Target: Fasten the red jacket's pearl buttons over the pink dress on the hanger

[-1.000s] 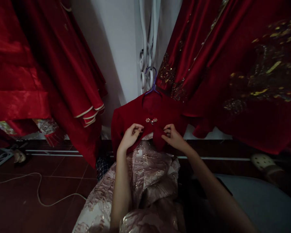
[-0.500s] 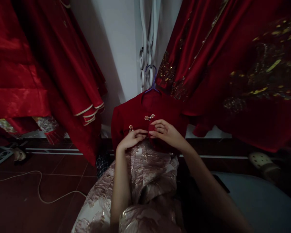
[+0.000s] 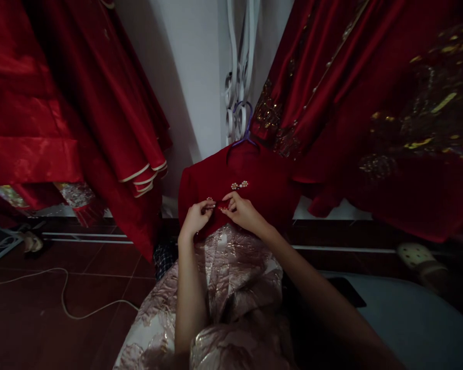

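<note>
A small dark red jacket (image 3: 266,177) hangs on a purple hanger (image 3: 244,134) hooked on a white scrolled metal rack (image 3: 237,97). A pearly clasp (image 3: 239,185) sits closed near its collar. Just below, my left hand (image 3: 195,218) and my right hand (image 3: 244,211) meet at a second pearly clasp (image 3: 210,201) on the jacket's front flap. Both hands pinch the fabric and clasp with curled fingers. Under the jacket hangs a pink and gold brocade skirt (image 3: 231,288), which my forearms cross.
Long red satin garments (image 3: 81,103) hang at the left, red gowns with gold embroidery (image 3: 389,118) at the right. A white cord (image 3: 65,303) lies on the dark red tiled floor. A grey surface (image 3: 416,324) sits at lower right, a white shoe (image 3: 416,254) beyond it.
My right hand has drawn the jacket's right flap leftwards across the front, meeting my left hand. The second clasp, hidden at first, now shows between my fingers.
</note>
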`<state>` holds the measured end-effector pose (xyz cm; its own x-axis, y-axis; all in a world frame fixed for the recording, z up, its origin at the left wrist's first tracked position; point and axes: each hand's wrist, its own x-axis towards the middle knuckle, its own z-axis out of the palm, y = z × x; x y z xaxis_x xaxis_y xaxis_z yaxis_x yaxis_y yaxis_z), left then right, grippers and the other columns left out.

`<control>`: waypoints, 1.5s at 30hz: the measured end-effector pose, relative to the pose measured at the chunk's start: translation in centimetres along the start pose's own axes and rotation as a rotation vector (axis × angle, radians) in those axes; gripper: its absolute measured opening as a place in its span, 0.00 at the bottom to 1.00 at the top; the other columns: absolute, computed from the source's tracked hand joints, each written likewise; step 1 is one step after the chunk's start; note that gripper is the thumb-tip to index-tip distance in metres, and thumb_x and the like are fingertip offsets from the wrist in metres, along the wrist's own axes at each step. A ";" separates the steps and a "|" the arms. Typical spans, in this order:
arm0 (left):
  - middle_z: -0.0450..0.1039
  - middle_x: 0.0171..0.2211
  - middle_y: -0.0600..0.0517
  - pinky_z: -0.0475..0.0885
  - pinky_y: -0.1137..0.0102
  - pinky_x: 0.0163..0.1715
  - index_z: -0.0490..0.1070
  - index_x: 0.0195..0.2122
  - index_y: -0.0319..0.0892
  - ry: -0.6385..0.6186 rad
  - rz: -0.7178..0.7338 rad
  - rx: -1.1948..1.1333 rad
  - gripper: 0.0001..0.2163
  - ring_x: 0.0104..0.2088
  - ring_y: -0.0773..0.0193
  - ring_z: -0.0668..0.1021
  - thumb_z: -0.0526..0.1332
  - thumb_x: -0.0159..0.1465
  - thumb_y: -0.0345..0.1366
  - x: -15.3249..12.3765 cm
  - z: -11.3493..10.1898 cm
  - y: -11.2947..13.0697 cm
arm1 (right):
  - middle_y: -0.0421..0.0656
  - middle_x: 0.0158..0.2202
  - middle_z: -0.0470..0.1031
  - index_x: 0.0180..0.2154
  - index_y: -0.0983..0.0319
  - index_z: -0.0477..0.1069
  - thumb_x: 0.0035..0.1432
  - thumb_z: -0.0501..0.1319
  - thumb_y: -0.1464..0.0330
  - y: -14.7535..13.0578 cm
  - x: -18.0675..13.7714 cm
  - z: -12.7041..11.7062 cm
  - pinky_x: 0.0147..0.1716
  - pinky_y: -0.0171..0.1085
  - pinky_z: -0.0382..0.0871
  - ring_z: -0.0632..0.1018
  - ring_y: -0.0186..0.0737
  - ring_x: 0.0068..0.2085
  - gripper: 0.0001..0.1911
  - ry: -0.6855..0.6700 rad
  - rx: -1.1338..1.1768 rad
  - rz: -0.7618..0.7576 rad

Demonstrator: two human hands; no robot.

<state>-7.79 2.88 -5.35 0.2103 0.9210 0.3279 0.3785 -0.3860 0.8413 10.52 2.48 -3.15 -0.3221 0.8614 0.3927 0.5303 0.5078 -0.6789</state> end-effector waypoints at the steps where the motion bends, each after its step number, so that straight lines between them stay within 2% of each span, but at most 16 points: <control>1: 0.76 0.41 0.48 0.70 0.68 0.45 0.73 0.42 0.40 0.009 0.000 0.015 0.14 0.41 0.65 0.77 0.56 0.56 0.27 0.1 0.1 0.1 | 0.38 0.27 0.69 0.41 0.62 0.61 0.51 0.59 0.70 0.3 0.1 0.2 0.29 0.32 0.66 0.73 0.32 0.28 0.14 -0.006 -0.010 -0.007; 4: 0.76 0.41 0.49 0.70 0.69 0.45 0.74 0.41 0.40 0.031 -0.003 0.025 0.14 0.39 0.65 0.77 0.56 0.55 0.26 0.2 0.2 0.2 | 0.38 0.26 0.69 0.42 0.62 0.60 0.51 0.58 0.71 1.0 0.6 0.6 0.29 0.32 0.66 0.73 0.33 0.27 0.15 -0.025 -0.015 -0.015; 9: 0.76 0.40 0.48 0.72 0.70 0.44 0.74 0.41 0.38 0.058 -0.048 -0.095 0.14 0.39 0.66 0.78 0.58 0.53 0.25 0.3 0.4 0.0 | 0.39 0.26 0.69 0.44 0.63 0.59 0.51 0.58 0.73 1.2 1.4 1.4 0.30 0.33 0.66 0.73 0.34 0.28 0.16 0.002 -0.031 -0.020; 12: 0.76 0.40 0.47 0.72 0.69 0.44 0.74 0.40 0.38 0.066 -0.078 -0.144 0.13 0.39 0.64 0.78 0.62 0.52 0.29 0.4 0.7 -0.1 | 0.40 0.27 0.69 0.43 0.62 0.59 0.51 0.57 0.73 1.2 1.7 1.8 0.31 0.33 0.66 0.73 0.34 0.29 0.16 0.033 -0.043 -0.014; 17: 0.77 0.39 0.47 0.73 0.69 0.41 0.75 0.39 0.39 0.162 -0.099 -0.095 0.13 0.38 0.62 0.79 0.63 0.53 0.37 0.5 1.2 0.0 | 0.40 0.28 0.69 0.43 0.62 0.59 0.51 0.56 0.74 1.6 1.9 2.1 0.31 0.33 0.66 0.73 0.35 0.29 0.16 0.031 -0.068 -0.042; 24: 0.77 0.39 0.49 0.73 0.70 0.41 0.75 0.40 0.41 0.185 -0.063 -0.031 0.11 0.38 0.64 0.79 0.61 0.55 0.34 0.4 1.4 -0.3 | 0.41 0.29 0.69 0.44 0.62 0.59 0.52 0.57 0.73 1.7 2.1 2.1 0.32 0.33 0.66 0.73 0.35 0.29 0.16 0.022 -0.088 -0.036; 29: 0.77 0.38 0.47 0.74 0.71 0.40 0.75 0.39 0.39 0.198 -0.084 -0.082 0.11 0.37 0.64 0.79 0.60 0.55 0.32 0.5 1.3 -0.4 | 0.41 0.30 0.69 0.44 0.62 0.60 0.54 0.56 0.71 1.5 1.9 2.3 0.33 0.33 0.67 0.73 0.35 0.31 0.14 0.061 -0.072 -0.043; 34: 0.78 0.35 0.47 0.74 0.71 0.37 0.76 0.34 0.37 0.229 -0.111 -0.075 0.09 0.34 0.64 0.79 0.62 0.54 0.33 0.5 1.1 -0.2 | 0.42 0.30 0.69 0.43 0.61 0.61 0.56 0.54 0.71 1.4 1.4 2.8 0.31 0.33 0.67 0.72 0.35 0.31 0.11 0.104 -0.082 -0.053; 39: 0.78 0.33 0.48 0.73 0.71 0.36 0.76 0.35 0.39 0.259 -0.128 -0.015 0.10 0.33 0.64 0.79 0.62 0.53 0.36 0.3 0.9 -0.1 | 0.42 0.31 0.68 0.42 0.61 0.61 0.56 0.53 0.69 1.1 1.2 3.2 0.31 0.33 0.66 0.72 0.35 0.31 0.11 0.158 -0.103 -0.054; 45: 0.78 0.33 0.48 0.72 0.71 0.37 0.76 0.35 0.37 0.202 -0.134 -0.125 0.10 0.34 0.65 0.78 0.62 0.53 0.36 0.5 1.1 -0.8 | 0.40 0.27 0.69 0.39 0.61 0.62 0.53 0.57 0.70 1.4 1.7 3.2 0.30 0.32 0.66 0.72 0.33 0.28 0.10 0.186 -0.096 0.002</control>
<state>-7.02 3.58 -6.32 -0.0230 0.9602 0.2783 0.2736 -0.2617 0.9255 8.22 4.64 -5.37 -0.1748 0.8451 0.5053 0.6062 0.4967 -0.6211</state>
